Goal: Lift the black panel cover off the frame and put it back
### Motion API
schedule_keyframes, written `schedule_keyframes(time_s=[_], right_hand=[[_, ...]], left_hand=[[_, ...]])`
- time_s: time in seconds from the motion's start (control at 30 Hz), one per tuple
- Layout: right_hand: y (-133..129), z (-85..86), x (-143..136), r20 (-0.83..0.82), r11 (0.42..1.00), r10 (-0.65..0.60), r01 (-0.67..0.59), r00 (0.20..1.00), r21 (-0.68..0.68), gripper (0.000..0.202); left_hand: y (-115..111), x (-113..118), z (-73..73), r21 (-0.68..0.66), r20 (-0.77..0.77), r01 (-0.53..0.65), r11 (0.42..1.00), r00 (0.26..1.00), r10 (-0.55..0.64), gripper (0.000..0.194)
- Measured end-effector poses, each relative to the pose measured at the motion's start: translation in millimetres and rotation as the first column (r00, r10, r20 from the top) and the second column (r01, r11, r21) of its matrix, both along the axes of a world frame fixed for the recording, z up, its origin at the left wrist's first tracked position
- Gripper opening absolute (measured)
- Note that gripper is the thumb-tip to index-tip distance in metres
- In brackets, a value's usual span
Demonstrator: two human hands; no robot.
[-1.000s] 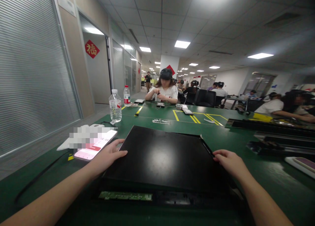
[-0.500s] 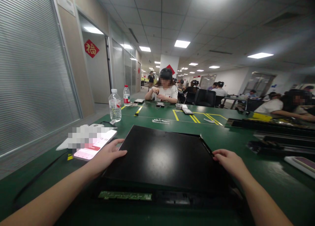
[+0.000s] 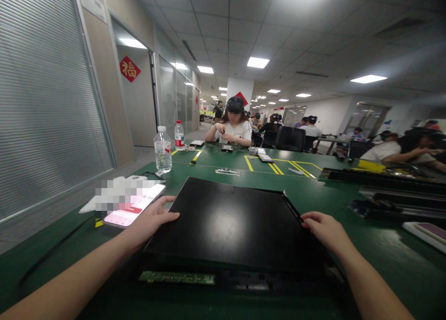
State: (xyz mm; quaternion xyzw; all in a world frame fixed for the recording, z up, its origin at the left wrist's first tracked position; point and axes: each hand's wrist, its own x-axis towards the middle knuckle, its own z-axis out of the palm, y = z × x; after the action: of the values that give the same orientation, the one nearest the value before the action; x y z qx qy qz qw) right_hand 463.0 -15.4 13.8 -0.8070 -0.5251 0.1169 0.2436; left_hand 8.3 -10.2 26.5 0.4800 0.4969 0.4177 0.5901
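Note:
A flat black panel [image 3: 230, 222] with a dull sheen lies before me on the green table [image 3: 390, 269]. A green circuit board strip [image 3: 177, 277] shows along its near edge. My left hand [image 3: 158, 218] rests at the panel's left edge, thumb on the top surface and fingers apart along the side. At the right edge, my right hand [image 3: 322, 227] pinches a thin dark strip [image 3: 291, 205] that runs along that side of the panel.
Left of the panel are a lit phone [image 3: 135, 207], a clear bottle [image 3: 163, 150] and a red-capped bottle [image 3: 179, 136]. Long black parts [image 3: 404, 201] lie at the right, near a white device [image 3: 427, 234]. Across the table sits a person [image 3: 235, 127].
Both my hands and the panel look the same as before. In the background, a standing person has shifted slightly right, and people at the far right have moved their arms.

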Motion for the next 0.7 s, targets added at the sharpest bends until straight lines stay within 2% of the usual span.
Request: schedule_keyframes(time_s=[0.2, 0.5, 0.7], right_hand=[[1, -2.0, 0, -0.02, 0.999, -0.007, 0.007, 1.0, 0.033, 0.027], [-2, 3.1, -6, 0.007, 1.0, -0.021, 0.021, 1.0, 0.021, 0.026], [-1, 0.5, -3, 0.001, 1.0, -0.004, 0.004, 1.0, 0.028, 0.026]], left_hand=[[4, -2, -6.8, 0.009, 0.013, -0.017, 1.0, 1.0, 0.017, 0.072], [0, 1, 3.5, -0.008, 0.01, -0.067, 0.998, 0.998, 0.067, 0.073], [5, 2, -1.5, -0.024, 0.098, -0.099, 0.995, 0.99, 0.101, 0.057]])
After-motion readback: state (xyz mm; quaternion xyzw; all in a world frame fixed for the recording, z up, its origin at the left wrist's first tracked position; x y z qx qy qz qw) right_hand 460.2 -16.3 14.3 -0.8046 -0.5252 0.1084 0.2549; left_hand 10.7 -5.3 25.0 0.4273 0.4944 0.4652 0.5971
